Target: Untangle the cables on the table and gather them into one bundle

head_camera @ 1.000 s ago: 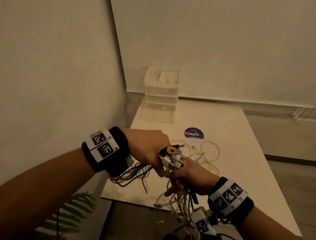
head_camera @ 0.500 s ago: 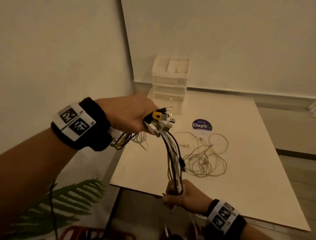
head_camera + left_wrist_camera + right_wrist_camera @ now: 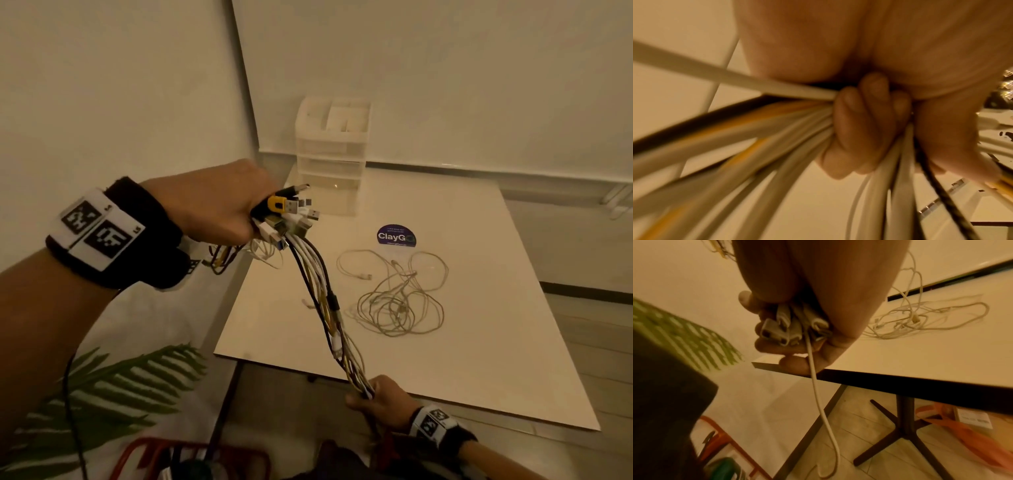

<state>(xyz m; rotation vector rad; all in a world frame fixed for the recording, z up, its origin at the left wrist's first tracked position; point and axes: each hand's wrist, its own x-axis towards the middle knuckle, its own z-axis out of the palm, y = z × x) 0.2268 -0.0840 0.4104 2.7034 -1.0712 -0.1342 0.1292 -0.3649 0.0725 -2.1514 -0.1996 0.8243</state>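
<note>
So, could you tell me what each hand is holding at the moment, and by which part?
Both grip the same cable bundle: the left hand just behind the plug ends, the right hand at its lower end, below the table edge.

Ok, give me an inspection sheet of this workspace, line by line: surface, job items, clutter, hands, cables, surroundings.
Surface: white table, round ClayGo sticker on it.
Job's things: held cable bundle stretched between both hands; loose tangle lying on the table.
Clutter: clear drawer organizer at the back corner.
Hands: left hand grips the bundle near its plugs; right hand grips the far connector ends.
Cables: one white cable hangs from the right hand.
Surroundings: plant, red frame below.
</note>
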